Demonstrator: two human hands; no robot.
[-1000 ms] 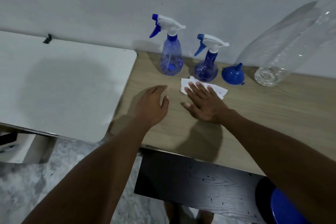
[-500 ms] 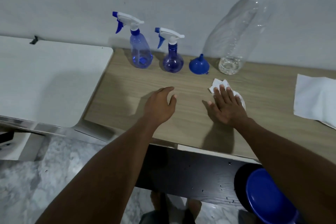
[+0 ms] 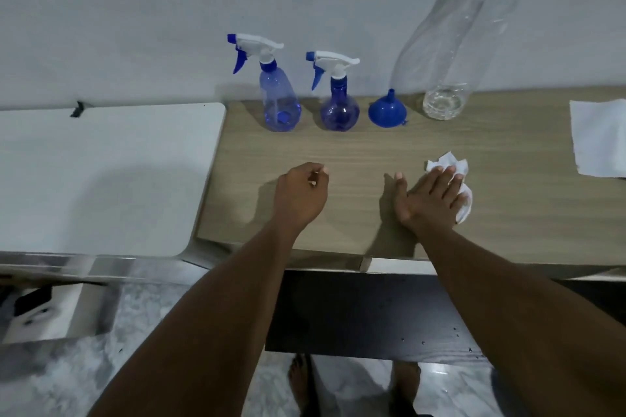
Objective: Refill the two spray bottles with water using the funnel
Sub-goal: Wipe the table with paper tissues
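Two blue spray bottles stand against the wall on the wooden table [image 3: 355, 149]: a taller one [image 3: 279, 105] and a round-bellied one [image 3: 339, 108], both with white trigger heads on. A blue funnel [image 3: 387, 110] sits upside down to their right. Beside it a large clear plastic bottle [image 3: 447, 78] holds a little water at its bottom. My right hand [image 3: 430, 200] lies flat with straight fingers on a crumpled white tissue [image 3: 462, 193]. Loosely curled and holding nothing, my left hand [image 3: 299, 195] rests on the table nearer the front edge.
A flat white paper towel [image 3: 598, 139] lies at the table's right end. A white table [image 3: 101, 176] adjoins on the left. A dark bench [image 3: 372, 311] stands below the table's front edge, with my bare feet on the marble floor.
My right hand has slid the tissue rightward and toward the front edge, away from the spray bottles. The view has pulled back. My left hand's fingers have curled slightly.
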